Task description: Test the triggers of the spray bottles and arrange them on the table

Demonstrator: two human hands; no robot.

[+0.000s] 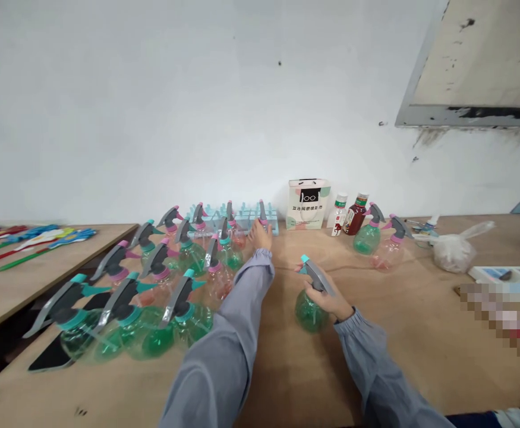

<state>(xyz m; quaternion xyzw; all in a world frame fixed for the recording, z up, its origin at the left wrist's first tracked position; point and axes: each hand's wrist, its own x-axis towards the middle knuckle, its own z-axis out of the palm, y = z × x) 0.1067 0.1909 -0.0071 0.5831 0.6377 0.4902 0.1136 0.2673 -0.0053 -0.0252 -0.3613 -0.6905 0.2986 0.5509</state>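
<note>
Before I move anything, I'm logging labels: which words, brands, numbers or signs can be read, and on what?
"互连网眼镜…市": on the cream paper bag with pastel patches, below a glasses symbol; one character is unclear.
Too small: the bag's bottom print.
Too small or blurred: labels on the white bottle with red print and the dark red bottle.

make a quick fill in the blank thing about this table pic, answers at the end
The right hand holds a spray bottle with a ____ body.
The farther hand from the camera is the person's ____ one.
The paper bag shows a drawing of a pair of ____.
At right, a green spray bottle stands beside a ____ one.

Missing words: green; left; glasses; pink
</note>
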